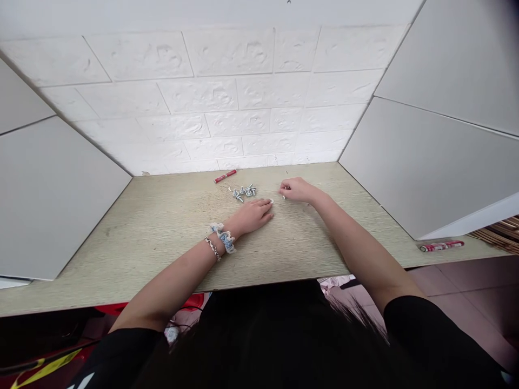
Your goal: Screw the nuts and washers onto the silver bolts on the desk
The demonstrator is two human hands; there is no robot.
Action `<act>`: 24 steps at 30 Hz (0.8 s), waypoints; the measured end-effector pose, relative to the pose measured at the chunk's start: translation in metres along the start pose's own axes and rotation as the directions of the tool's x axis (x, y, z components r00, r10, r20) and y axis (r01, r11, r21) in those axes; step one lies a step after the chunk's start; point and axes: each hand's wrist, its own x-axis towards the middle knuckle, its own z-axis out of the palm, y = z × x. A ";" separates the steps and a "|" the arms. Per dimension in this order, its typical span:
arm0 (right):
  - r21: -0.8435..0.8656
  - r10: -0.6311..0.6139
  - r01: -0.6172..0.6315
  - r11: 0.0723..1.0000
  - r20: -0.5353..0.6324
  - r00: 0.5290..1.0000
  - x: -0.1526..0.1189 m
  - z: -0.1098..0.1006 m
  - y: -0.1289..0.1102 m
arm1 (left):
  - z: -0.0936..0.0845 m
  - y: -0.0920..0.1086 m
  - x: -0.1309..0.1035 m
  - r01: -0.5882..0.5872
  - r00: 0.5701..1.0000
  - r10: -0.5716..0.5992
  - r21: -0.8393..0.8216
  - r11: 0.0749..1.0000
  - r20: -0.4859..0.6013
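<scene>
My left hand point(252, 215) lies on the wooden tabletop with its fingers stretched out. At its fingertips is a small whitish round piece point(271, 201), too small to name. Just beyond that hand sits a little pile of silvery metal bolts point(244, 191), some upright and some on their sides, with what look like nuts or washers on them. To the right, my right hand point(298, 189) is closed in a pinch low over the table. A tiny pale metallic bit point(284, 198) shows beneath its fingers; whatever they grip is mostly hidden.
Behind the pile a red marker-like tube point(225, 176) lies near the white brick-pattern wall point(255, 97). Another red tube point(441, 246) rests at the right front edge, beside woven brown material point(497, 235). Grey panels stand at the left point(57, 200) and right point(430, 156).
</scene>
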 end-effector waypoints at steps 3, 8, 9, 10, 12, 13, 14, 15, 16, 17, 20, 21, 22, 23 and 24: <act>0.067 0.048 -0.045 0.997 -0.042 0.998 -0.002 -0.013 0.004 | 0.003 0.006 0.007 -0.002 0.998 0.002 -0.013 1.000 0.057; -0.036 0.196 -0.194 0.980 0.047 0.979 -0.005 -0.030 0.023 | 0.004 0.015 0.014 0.000 0.992 0.006 -0.048 0.999 0.124; -0.084 0.206 -0.201 0.976 0.062 0.977 -0.006 -0.031 0.024 | 0.004 0.016 0.015 0.002 0.991 0.004 -0.048 0.999 0.130; -0.149 0.213 -0.200 0.968 0.073 0.974 -0.008 -0.031 0.024 | 0.004 0.017 0.017 0.005 0.991 0.001 -0.045 0.999 0.137; -0.312 0.222 -0.185 0.932 0.090 0.971 -0.010 -0.029 0.017 | 0.005 0.017 0.020 0.000 0.989 0.005 -0.038 0.999 0.151; -0.405 0.259 -0.203 0.891 0.086 0.962 -0.011 -0.027 0.011 | 0.006 0.017 0.022 -0.004 0.988 0.010 -0.034 0.999 0.154; -0.487 0.287 -0.207 0.849 0.095 0.953 -0.012 -0.024 0.005 | 0.006 0.017 0.023 -0.011 0.988 0.015 -0.030 0.999 0.154; -0.507 0.305 -0.219 0.833 0.091 0.948 -0.013 -0.020 -0.001 | 0.004 0.018 0.024 -0.017 0.989 0.021 -0.025 1.000 0.150; -0.512 0.310 -0.225 0.829 0.086 0.947 -0.013 -0.015 -0.007 | 0.000 0.021 0.024 -0.022 0.990 0.024 -0.019 1.000 0.141; -0.513 0.312 -0.230 0.827 0.078 0.947 -0.012 -0.010 -0.013 | -0.008 0.026 0.022 -0.033 0.992 0.035 -0.014 0.999 0.125; -0.507 0.335 -0.265 0.820 0.049 0.941 -0.012 0.003 -0.023 | -0.056 0.061 0.008 -0.103 0.993 0.108 -0.105 0.989 0.047; -0.504 0.347 -0.279 0.818 0.045 0.937 -0.012 0.007 -0.025 | -0.077 0.077 -0.002 -0.143 0.989 0.148 -0.176 0.974 0.017; -0.498 0.357 -0.293 0.816 0.035 0.933 -0.012 0.010 -0.027 | -0.098 0.094 -0.016 -0.226 0.972 0.237 -0.254 0.941 0.012; -0.493 0.358 -0.300 0.817 0.025 0.933 -0.013 0.013 -0.028 | -0.115 0.110 -0.033 -0.307 0.946 0.325 -0.319 0.897 0.004; -0.493 0.357 -0.303 0.815 0.015 0.934 -0.014 0.015 -0.028 | -0.126 0.125 -0.055 -0.376 0.918 0.396 -0.351 0.858 -0.014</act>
